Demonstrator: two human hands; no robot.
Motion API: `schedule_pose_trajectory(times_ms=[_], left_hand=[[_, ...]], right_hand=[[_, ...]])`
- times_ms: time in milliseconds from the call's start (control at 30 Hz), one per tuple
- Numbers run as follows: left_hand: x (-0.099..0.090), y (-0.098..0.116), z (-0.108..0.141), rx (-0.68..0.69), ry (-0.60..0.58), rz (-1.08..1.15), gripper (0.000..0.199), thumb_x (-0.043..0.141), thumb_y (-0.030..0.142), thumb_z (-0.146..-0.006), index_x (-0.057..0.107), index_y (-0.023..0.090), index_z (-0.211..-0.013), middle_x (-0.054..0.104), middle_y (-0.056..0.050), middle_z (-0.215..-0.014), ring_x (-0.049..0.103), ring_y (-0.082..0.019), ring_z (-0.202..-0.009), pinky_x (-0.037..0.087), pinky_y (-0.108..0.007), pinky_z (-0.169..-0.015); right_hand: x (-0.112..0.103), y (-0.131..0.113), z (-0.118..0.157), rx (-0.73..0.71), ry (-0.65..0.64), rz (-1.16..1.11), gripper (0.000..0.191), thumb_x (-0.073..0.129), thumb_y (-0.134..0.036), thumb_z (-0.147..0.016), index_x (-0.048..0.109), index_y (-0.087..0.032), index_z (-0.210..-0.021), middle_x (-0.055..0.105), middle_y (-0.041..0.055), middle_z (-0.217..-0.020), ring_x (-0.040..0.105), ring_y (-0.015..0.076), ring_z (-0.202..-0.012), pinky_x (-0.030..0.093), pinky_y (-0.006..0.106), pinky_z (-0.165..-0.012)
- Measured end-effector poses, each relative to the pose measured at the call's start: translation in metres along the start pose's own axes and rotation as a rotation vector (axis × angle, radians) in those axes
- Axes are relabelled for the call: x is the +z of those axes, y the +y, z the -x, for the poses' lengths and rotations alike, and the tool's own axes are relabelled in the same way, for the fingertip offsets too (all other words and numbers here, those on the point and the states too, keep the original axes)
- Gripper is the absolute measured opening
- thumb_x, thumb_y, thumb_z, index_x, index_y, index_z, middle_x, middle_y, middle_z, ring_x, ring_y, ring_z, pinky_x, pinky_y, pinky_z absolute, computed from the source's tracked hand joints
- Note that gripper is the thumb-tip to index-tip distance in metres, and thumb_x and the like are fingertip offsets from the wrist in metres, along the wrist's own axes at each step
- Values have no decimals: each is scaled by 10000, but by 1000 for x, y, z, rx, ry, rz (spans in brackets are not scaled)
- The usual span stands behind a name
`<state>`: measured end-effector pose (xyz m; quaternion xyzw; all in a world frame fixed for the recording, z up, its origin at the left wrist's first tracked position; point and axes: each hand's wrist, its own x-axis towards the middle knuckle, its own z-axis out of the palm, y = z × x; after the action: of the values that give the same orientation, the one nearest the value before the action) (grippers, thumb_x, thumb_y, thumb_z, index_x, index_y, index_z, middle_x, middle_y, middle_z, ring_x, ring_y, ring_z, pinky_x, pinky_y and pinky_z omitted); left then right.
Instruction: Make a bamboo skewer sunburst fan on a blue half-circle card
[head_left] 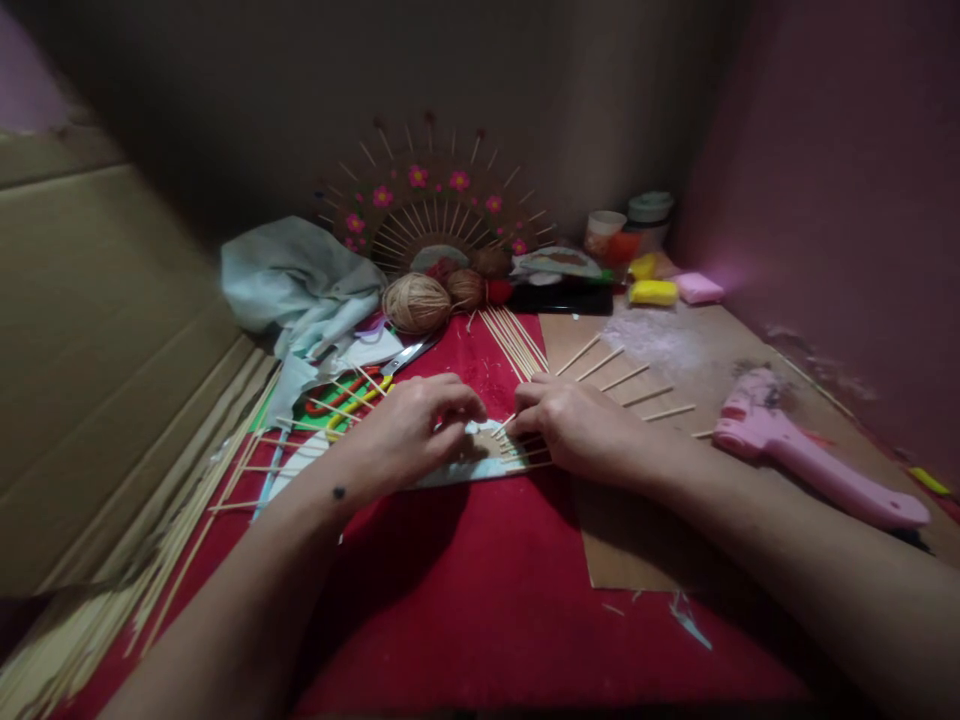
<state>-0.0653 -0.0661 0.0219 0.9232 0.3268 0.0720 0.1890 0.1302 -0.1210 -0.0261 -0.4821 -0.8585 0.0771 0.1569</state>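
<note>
A pale half-round cardboard base [484,462] lies on the red cloth, with thin wooden sticks fanning out from it to both sides. My right hand [574,425] is closed at its right part, thumb and fingertips pinching a wooden stick [504,424]. More sticks run out from under this hand across the brown board. Just over the base's left part is my left hand [420,430]; its fingers are bent, with a gap between them and the thumb, and no object shows in it. Sticks [330,408] spread out behind the left wrist.
Yellow-and-red-handled scissors [379,385] and a grey cloth [300,275] lie left. Twine balls [418,303] stand before a flowered fan piece [418,178]. A pink glue gun [817,460] rests on the brown board [637,545]. Long sticks [176,535] line the cardboard wall [97,340].
</note>
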Motion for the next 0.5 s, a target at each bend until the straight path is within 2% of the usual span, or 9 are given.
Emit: schedule_pose_trajectory(times_ms=[167, 333, 500], left_hand=[[10, -3, -2, 99, -93, -142, 264, 471, 259, -884, 723, 182, -906, 600, -45, -821, 515, -113, -678, 358, -250, -633], [14, -3, -2, 115, -149, -208, 255, 470, 207, -900, 698, 187, -788, 548, -22, -769, 475, -116, -675, 317, -271, -644], [18, 0, 0, 134, -156, -305, 216, 493, 173, -885, 645, 186, -731, 540, -10, -767, 464, -127, -677, 292, -304, -673]], right_hand=[[0, 0, 1, 2, 15, 21, 229, 558, -31, -758, 721, -179, -817, 572, 44, -788, 471, 149, -751, 313, 276, -632], [-1, -2, 1, -2, 31, 21, 158, 546, -57, -807, 660, -161, -770, 587, 38, -779, 473, 142, -732, 321, 270, -634], [-2, -5, 0, 40, 44, -10, 157, 528, -38, -819, 636, -135, -876, 635, 58, -856, 493, 146, -768, 341, 272, -669]])
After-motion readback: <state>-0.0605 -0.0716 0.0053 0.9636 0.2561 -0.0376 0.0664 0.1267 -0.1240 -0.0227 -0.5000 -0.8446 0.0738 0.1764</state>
